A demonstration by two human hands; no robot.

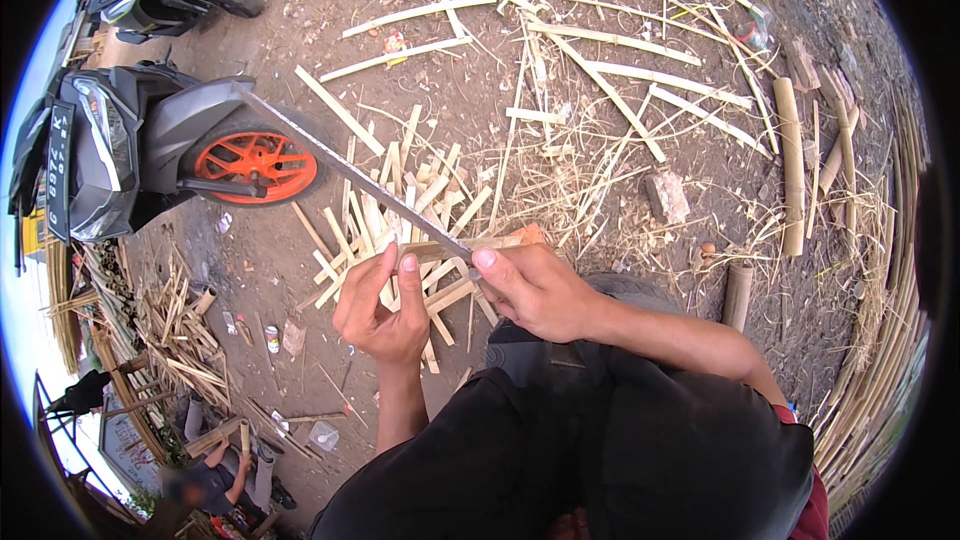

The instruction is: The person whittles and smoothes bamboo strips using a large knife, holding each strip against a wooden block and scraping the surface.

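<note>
While the right hand (530,290) is closed around the handle end of a long machete-like blade (345,170), the blade runs up and to the left from the fist, its tip ending near the orange wheel (255,165) of a parked grey scooter (120,145). The left hand (385,305) is curled around a thin bamboo strip (470,245), thumb and fingers pinching it just beside the right hand, and the strip lies against the blade close to the handle. Below both hands, on the bare dirt ground (300,0), sits a heap of short split bamboo pieces (400,210). Longer bamboo slats (610,40) lie scattered farther out, and whole bamboo poles (790,165) rest to the right. At the lower left another person (215,480) crouches among more bamboo offcuts (175,325).
</note>
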